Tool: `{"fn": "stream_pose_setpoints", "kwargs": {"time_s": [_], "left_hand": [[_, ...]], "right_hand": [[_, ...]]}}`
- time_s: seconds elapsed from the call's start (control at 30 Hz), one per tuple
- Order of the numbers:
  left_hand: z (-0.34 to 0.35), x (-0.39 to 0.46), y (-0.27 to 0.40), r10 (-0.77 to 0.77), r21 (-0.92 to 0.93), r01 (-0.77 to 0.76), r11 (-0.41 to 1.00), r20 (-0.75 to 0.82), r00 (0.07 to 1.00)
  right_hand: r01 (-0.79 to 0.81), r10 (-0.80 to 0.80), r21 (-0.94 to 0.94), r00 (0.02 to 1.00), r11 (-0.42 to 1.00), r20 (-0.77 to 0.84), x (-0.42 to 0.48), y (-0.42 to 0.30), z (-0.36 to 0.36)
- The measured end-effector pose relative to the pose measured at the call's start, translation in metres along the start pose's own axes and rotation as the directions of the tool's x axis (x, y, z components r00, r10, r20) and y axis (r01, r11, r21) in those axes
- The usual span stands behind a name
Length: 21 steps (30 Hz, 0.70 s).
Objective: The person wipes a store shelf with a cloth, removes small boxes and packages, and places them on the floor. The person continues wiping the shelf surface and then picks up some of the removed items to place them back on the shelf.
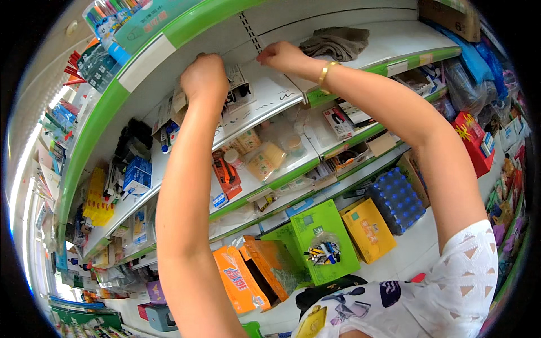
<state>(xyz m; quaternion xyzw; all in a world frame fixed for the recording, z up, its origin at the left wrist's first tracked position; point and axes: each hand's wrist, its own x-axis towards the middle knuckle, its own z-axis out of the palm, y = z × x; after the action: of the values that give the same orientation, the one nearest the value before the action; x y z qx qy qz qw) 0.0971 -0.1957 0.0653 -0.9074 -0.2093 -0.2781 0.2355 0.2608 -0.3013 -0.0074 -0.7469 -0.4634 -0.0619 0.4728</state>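
My left hand is raised over the upper white shelf with its fingers curled; what it may hold is hidden behind the wrist. Close beside it stands an open box with dark items in it. Further right, my right hand reaches toward the back panel, fingers bent and partly hidden, with a gold bracelet on the wrist. A crumpled grey-brown cloth lies just right of that hand. Dark marks are scattered over the shelf board.
Below are shelves with an orange-and-black packaged tool and small jars. Blue boxes and yellow packs stand at left. Near the floor are a green box, an orange carton, a yellow box and shrink-wrapped bottles. A green-edged shelf arches overhead.
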Motion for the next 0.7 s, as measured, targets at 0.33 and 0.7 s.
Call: {"fn": "stream_pose_setpoints", "kwargs": {"time_s": [0.33,0.7], "left_hand": [[0.027,0.021,-0.004,0.017,-0.084,-0.003,0.996,0.172,0.985],[0.002,-0.083,-0.126,-0.349,-0.608,0.105,0.787,-0.298,0.888]], "right_hand": [[-0.085,0.054,0.187,0.984,0.979,0.169,-0.08,-0.005,-0.068],[0.125,-0.104,-0.141,0.983,0.982,0.151,-0.039,-0.023,0.012]]}}
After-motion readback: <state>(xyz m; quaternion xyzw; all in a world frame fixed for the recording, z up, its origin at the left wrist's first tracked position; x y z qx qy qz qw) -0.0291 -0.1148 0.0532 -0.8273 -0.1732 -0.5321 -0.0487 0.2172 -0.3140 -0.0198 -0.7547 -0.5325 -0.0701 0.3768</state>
